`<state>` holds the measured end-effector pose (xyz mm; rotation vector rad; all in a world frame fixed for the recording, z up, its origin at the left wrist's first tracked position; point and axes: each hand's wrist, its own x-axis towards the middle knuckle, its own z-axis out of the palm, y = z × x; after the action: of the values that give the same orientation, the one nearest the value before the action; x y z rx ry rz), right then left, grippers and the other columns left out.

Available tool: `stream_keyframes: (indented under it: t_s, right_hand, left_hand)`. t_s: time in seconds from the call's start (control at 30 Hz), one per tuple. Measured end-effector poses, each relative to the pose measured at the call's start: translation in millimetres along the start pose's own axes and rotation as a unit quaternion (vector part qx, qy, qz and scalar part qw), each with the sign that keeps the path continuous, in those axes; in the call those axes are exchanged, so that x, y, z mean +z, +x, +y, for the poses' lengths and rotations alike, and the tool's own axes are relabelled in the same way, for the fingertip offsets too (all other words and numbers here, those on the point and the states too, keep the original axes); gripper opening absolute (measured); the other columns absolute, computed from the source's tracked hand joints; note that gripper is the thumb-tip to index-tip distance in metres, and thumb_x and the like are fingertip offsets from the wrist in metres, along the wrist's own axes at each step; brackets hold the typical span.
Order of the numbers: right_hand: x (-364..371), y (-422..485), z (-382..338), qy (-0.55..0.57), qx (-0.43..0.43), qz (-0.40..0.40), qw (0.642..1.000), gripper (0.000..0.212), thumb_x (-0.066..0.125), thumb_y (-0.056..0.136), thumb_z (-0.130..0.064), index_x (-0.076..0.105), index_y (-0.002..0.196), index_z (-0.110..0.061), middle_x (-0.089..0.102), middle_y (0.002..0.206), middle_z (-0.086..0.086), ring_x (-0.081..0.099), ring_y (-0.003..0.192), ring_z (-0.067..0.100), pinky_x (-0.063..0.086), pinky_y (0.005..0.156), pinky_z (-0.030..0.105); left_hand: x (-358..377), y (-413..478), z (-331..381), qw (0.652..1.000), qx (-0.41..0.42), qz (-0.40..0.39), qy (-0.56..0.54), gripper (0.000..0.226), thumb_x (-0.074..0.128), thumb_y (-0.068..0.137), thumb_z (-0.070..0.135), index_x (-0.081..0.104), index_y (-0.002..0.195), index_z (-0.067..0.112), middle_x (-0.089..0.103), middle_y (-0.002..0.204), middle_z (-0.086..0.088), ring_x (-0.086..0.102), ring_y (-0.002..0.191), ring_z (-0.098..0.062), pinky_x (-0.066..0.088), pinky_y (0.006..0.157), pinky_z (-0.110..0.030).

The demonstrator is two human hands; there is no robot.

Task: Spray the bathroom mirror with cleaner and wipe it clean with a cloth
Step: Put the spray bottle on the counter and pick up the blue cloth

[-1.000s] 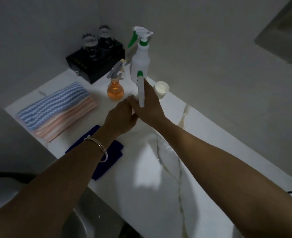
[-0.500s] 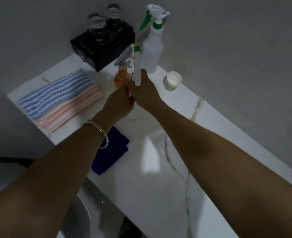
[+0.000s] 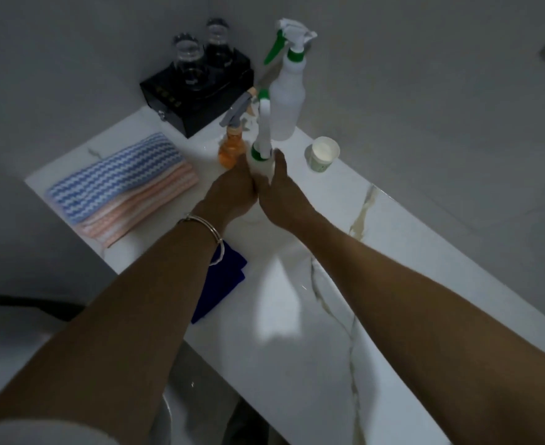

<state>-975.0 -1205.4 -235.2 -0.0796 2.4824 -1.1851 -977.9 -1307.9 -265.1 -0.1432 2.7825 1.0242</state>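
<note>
Both hands meet around a white plastic spray bottle with a green collar (image 3: 262, 146), upright over the white marble counter (image 3: 313, 348): left hand (image 3: 231, 191) and right hand (image 3: 282, 195) each clasp its body. A dark blue cloth (image 3: 223, 284) lies beneath the left wrist.

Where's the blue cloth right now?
In the head view, the dark blue cloth lies near the counter's front edge, partly hidden under the left forearm, this side of the striped folded cloths.
</note>
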Motion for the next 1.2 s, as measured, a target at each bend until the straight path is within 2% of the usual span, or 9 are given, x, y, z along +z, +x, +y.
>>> stream_keyframes:
  t_s: [0.03,0.1,0.23,0.4,0.5,0.7,0.9,1.03,1.2]
  right_hand:
    - [0.7,-13.5,8.6,-0.069,0.011,-0.022,0.997,0.05,0.033,0.102,-0.039,0.029,0.144,-0.011,0.047,0.139,0.015,0.048,0.125,0.03,0.038,0.104,0.038]
    - [-1.2,-34.1,27.0,-0.171,0.026,-0.084,0.981,0.055,0.033,0.102,-0.039,0.03,0.145,-0.005,0.042,0.145,0.016,0.041,0.132,0.03,0.031,0.107,0.037]
    - [-0.4,-58.6,47.8,-0.19,0.07,-0.164,0.965,0.056,0.041,0.1,-0.04,0.029,0.148,-0.014,0.037,0.149,0.008,0.04,0.133,0.023,0.031,0.107,0.029]
    - [11.9,-75.1,65.5,-0.176,0.108,-0.186,0.961,0.051,0.045,0.098,-0.037,0.037,0.144,-0.018,0.043,0.145,0.004,0.046,0.128,0.018,0.035,0.101,0.025]
    - [16.2,-75.6,65.9,-0.178,0.108,-0.191,0.959,0.05,0.045,0.098,-0.036,0.038,0.144,-0.018,0.044,0.144,0.004,0.047,0.126,0.018,0.035,0.095,0.022]
    - [17.6,-77.7,71.1,-0.173,0.104,-0.191,0.961,0.049,0.046,0.098,-0.036,0.039,0.143,-0.017,0.046,0.142,0.005,0.048,0.125,0.019,0.037,0.098,0.024]
    - [18.5,-83.7,80.7,-0.151,0.128,-0.19,0.962,0.049,0.047,0.097,-0.036,0.041,0.142,-0.017,0.046,0.142,0.005,0.048,0.125,0.019,0.038,0.101,0.025]
    - [18.8,-91.4,78.4,-0.117,0.119,-0.179,0.97,0.046,0.048,0.097,-0.034,0.043,0.14,-0.016,0.049,0.139,0.004,0.05,0.122,0.016,0.036,0.091,0.016]
    - [12.3,-98.4,70.1,-0.056,0.122,-0.16,0.978,0.048,0.043,0.1,-0.034,0.036,0.144,-0.017,0.052,0.138,0.004,0.054,0.118,0.019,0.04,0.085,0.018]
  left_hand:
    - [1.1,-2.2,-1.7,0.999,-0.013,-0.002,-0.037,0.046,0.043,0.098,0.031,0.031,0.136,0.008,0.058,0.107,-0.012,0.058,0.094,-0.027,0.046,0.086,-0.038]
    - [6.4,-9.8,-9.4,0.998,-0.034,-0.019,-0.052,0.058,0.043,0.097,0.038,0.021,0.144,0.012,0.05,0.133,-0.014,0.05,0.12,-0.031,0.039,0.102,-0.044]
    - [16.9,-32.4,-59.1,0.987,-0.114,-0.069,0.089,0.069,0.037,0.096,0.048,0.016,0.148,0.008,0.021,0.153,-0.016,0.024,0.139,-0.03,0.022,0.112,-0.045]
    - [28.8,-76.2,-113.3,0.973,-0.178,-0.103,0.107,0.064,0.042,0.097,0.04,0.02,0.146,0.004,0.027,0.148,-0.02,0.031,0.131,-0.036,0.031,0.106,-0.045]
    - [35.2,-82.9,-116.9,0.971,-0.172,-0.092,0.141,0.065,0.044,0.097,0.039,0.02,0.146,0.004,0.029,0.146,-0.021,0.033,0.129,-0.037,0.033,0.103,-0.046]
    - [34.1,-75.2,-134.4,0.967,-0.207,-0.039,0.145,0.059,0.05,0.094,0.034,0.03,0.139,0.0,0.034,0.138,-0.026,0.036,0.123,-0.042,0.034,0.1,-0.052]
    - [34.0,-77.2,-127.2,0.957,-0.243,-0.095,0.131,0.049,0.059,0.087,0.026,0.038,0.124,0.001,0.053,0.118,-0.02,0.054,0.103,-0.035,0.046,0.086,-0.042]
    - [37.0,-82.7,-99.6,0.967,-0.219,-0.115,0.059,0.052,0.062,0.083,0.026,0.039,0.124,0.005,0.056,0.11,-0.015,0.056,0.092,-0.029,0.048,0.074,-0.035]
    - [35.0,-86.1,-50.0,0.986,-0.106,-0.126,-0.003,0.04,0.057,0.085,0.019,0.04,0.121,0.015,0.059,0.09,-0.009,0.059,0.079,-0.026,0.049,0.067,-0.034]
